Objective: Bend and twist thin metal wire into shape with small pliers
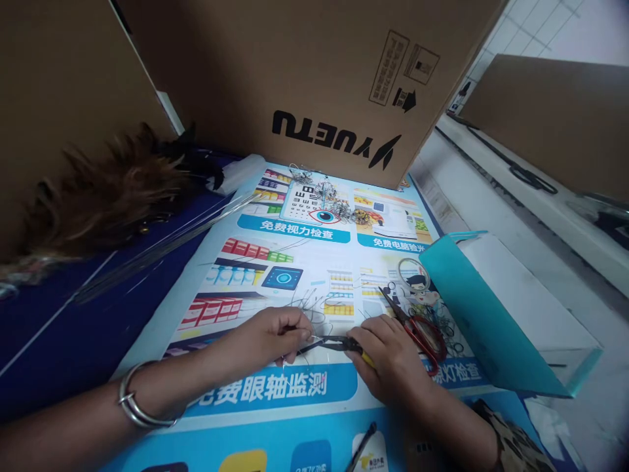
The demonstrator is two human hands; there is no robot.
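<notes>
My left hand [285,334] pinches a thin wire and a dark slender piece in the middle of the printed sheet [314,262]. My right hand [390,354] is wrapped round pliers [339,343] with a yellow handle, their jaws pointing left and meeting the wire at my left fingertips. Loose thin wires [319,305] spread just beyond my hands. Red-handled scissors [426,334] lie to the right of my right hand, beside a pile of small metal rings and wire bits [445,324].
A large cardboard box [295,72] stands at the back. Tangled wire clumps [339,203] lie before it. Brown feathers [108,190] and long straight wires [177,239] are at left. An open teal box [491,314] sits at right; black scissors [528,176] rest on a ledge.
</notes>
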